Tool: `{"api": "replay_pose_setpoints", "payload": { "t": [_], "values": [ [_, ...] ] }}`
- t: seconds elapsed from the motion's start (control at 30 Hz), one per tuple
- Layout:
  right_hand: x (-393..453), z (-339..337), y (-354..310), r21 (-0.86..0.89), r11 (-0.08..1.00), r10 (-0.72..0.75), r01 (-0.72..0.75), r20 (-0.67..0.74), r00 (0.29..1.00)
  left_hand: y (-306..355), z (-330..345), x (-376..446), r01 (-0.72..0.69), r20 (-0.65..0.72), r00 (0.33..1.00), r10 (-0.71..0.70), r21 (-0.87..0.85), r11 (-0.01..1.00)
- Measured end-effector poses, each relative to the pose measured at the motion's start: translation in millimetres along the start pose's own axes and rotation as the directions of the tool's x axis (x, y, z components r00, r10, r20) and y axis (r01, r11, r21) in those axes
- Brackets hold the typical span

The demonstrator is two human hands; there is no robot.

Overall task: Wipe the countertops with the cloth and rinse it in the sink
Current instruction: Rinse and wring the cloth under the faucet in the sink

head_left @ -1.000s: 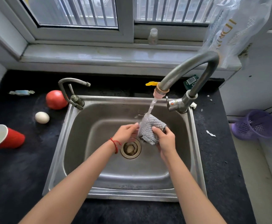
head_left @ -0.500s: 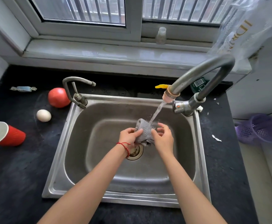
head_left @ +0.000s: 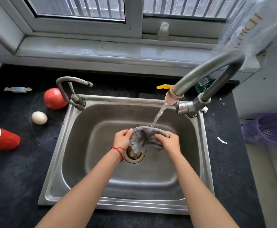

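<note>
Both hands (head_left: 123, 138) (head_left: 170, 142) grip the cloth (head_left: 142, 137) over the steel sink (head_left: 78, 145), black countertop (head_left: 19, 175) seemingly damp.

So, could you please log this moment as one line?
phase: rinsing | cloth: under running water, over sink | left hand: gripping cloth | right hand: gripping cloth

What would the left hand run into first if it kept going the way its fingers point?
The left hand points toward the right hand; both grip the cloth under the water. Going on, it would press through the bunched cloth and then meet the right hand's fingers, though depth is hard to judge.
</note>
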State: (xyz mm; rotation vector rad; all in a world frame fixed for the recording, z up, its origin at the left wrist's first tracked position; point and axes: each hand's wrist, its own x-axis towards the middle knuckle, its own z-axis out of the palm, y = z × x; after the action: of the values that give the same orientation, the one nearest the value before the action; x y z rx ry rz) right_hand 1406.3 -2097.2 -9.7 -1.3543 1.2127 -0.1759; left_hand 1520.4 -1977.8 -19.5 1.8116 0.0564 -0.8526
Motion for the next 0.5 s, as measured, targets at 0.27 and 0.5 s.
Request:
{"api": "replay_pose_setpoints", "payload": {
  "t": [0.27, 0.5],
  "values": [
    [-0.5, 38.9, -12.2, 0.317, 0.941, 0.096, -0.120, 0.091, 0.991, -23.1, 14.4, 17.8, 0.631, 0.193, 0.775, -0.602, -0.196, 0.750],
    [-3.6, 29.5, -19.7, 0.339, 0.932, 0.098, -0.129, 0.108, 0.989, -30.7, 42.7, 20.9, 0.668, 0.338, 0.743, -0.578, -0.417, 0.616]
  ]
}}
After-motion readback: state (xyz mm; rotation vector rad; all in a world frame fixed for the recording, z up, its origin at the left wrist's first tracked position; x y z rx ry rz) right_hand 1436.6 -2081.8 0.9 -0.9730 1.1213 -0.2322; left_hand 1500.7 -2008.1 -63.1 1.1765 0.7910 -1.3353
